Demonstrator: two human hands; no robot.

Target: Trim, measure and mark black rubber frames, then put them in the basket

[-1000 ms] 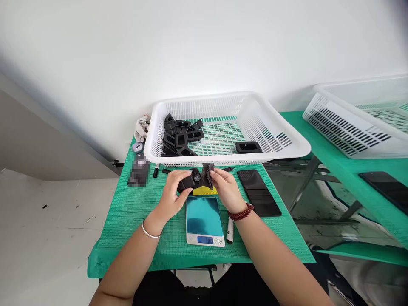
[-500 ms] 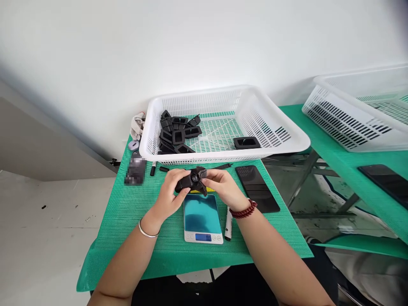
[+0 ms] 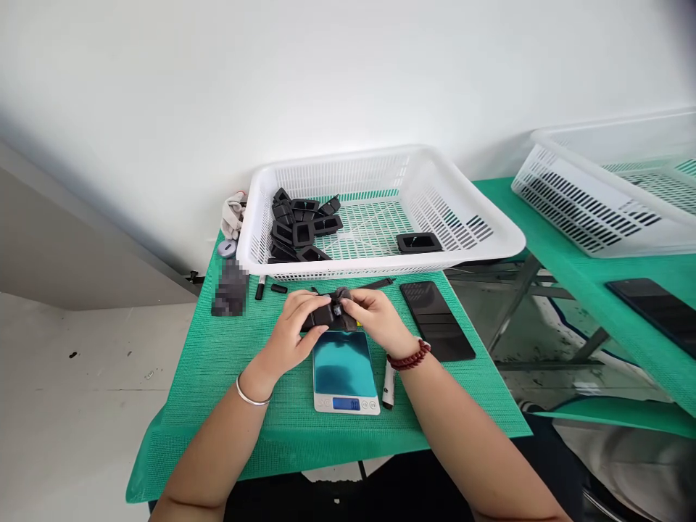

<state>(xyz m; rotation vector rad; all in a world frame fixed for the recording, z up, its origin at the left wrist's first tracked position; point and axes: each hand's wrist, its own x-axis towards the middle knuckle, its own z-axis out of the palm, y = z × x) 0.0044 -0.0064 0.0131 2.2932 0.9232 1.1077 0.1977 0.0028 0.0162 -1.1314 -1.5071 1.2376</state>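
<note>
My left hand [image 3: 296, 330] is closed around one end of a black moulded piece [image 3: 322, 314], thumb below and fingers on top. At its other end my right hand [image 3: 380, 319] pinches a dark, flexible-looking flap; the fingertips partly hide it. Both hands hold the piece just above the far edge of a digital scale [image 3: 344, 362] with a shiny plate and a lit display. A white marker with a black tip [image 3: 388, 384] lies to the right of the scale. Something yellow shows a little behind the right fingers.
Behind my hands, a white plastic basket [image 3: 380, 270] holds several black frame-like pieces [image 3: 303, 233]. A black phone [image 3: 438, 322] lies right on the green table cover [image 3: 228, 406]. At left are a blurred dark item [image 3: 229, 288] and a glove [image 3: 233, 215]. Another basket [image 3: 576, 217] stands right.
The black piece has turned slightly and sits a bit lower, and the flap under my right fingers has folded inward. Both hands keep their grip.
</note>
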